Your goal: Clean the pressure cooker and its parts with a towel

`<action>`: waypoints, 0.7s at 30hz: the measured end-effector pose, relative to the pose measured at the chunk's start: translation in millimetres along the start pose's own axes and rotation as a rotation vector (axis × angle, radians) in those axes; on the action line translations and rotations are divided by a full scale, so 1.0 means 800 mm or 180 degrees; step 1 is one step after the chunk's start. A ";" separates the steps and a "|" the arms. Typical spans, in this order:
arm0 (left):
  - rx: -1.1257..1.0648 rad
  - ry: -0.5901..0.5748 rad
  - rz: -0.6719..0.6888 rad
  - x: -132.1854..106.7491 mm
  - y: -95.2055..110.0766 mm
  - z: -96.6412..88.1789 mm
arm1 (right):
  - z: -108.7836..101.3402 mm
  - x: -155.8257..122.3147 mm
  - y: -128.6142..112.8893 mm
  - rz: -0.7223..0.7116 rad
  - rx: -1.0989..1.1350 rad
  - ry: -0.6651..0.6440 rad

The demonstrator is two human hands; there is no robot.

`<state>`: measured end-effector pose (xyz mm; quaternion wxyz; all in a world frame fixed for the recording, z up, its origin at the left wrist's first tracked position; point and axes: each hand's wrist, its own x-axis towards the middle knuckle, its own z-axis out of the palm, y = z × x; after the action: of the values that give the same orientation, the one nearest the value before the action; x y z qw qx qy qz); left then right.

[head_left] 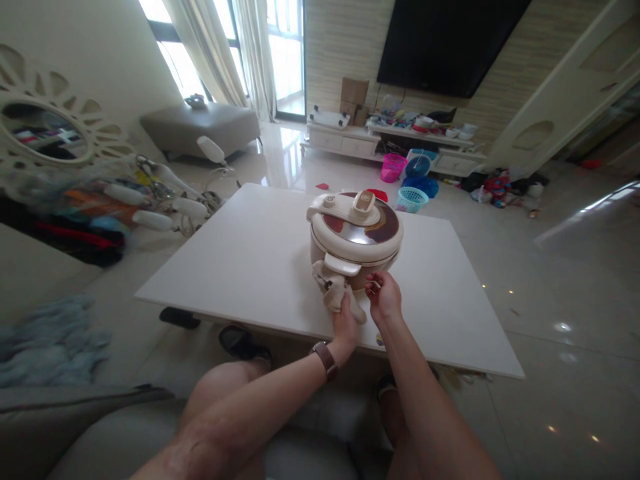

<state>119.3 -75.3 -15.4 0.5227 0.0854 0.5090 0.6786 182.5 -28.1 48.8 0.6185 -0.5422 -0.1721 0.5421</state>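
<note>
Over the white table (pixel 240 267), left fingers (pixel 345 308) grip a cloth (pixel 331 288) beside the cooker (pixel 357 249); right fingers (pixel 371 287) curl half-open.

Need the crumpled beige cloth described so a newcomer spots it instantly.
Start at the white rectangular table and find the round cream-and-brown lidded pot on it. On the pot's near side, by its pale protruding handle, look at the person's left hand. The crumpled beige cloth is there, its soft creases unlike the smooth, rigid pot.
</note>
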 end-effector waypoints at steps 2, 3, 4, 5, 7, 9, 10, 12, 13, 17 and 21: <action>-0.0023 -0.0052 -0.0106 -0.011 -0.001 0.003 | -0.002 0.002 -0.001 -0.0014 0.0000 0.0045; -0.0044 -0.0007 -0.0167 -0.010 0.003 0.004 | -0.004 0.002 -0.002 -0.0018 0.0005 0.0062; -0.0062 0.0077 -0.0234 -0.007 0.009 0.005 | -0.006 0.002 -0.003 -0.0028 0.0014 0.0074; -0.0069 0.0171 -0.0307 0.000 0.017 0.006 | -0.008 0.002 -0.003 -0.0039 0.0023 0.0081; -0.0131 0.0329 -0.0424 0.020 0.037 0.008 | -0.011 0.002 -0.005 -0.0054 0.0039 0.0086; -0.0284 0.0374 -0.0410 0.047 0.062 0.011 | -0.014 0.002 -0.007 -0.0051 0.0055 0.0088; -0.0417 0.0349 -0.0392 0.061 0.075 0.013 | -0.014 0.002 -0.008 -0.0035 0.0064 0.0089; -0.0602 0.0241 -0.0352 0.089 0.100 0.016 | -0.014 0.002 -0.011 0.0004 0.0071 0.0094; -0.0670 0.0201 -0.0297 0.101 0.110 0.018 | -0.013 0.002 -0.011 0.0023 0.0071 0.0100; -0.0764 0.0020 0.0388 0.124 0.126 0.022 | -0.008 0.001 -0.011 0.0014 0.0012 0.0075; -0.0685 -0.0036 0.0675 0.115 0.115 0.023 | -0.004 0.001 -0.005 -0.0361 -0.0265 -0.0114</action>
<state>33.7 15.0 26.5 0.4570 0.0861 0.4185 0.7801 187.3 -28.7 50.5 0.6220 -0.5470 -0.2360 0.5082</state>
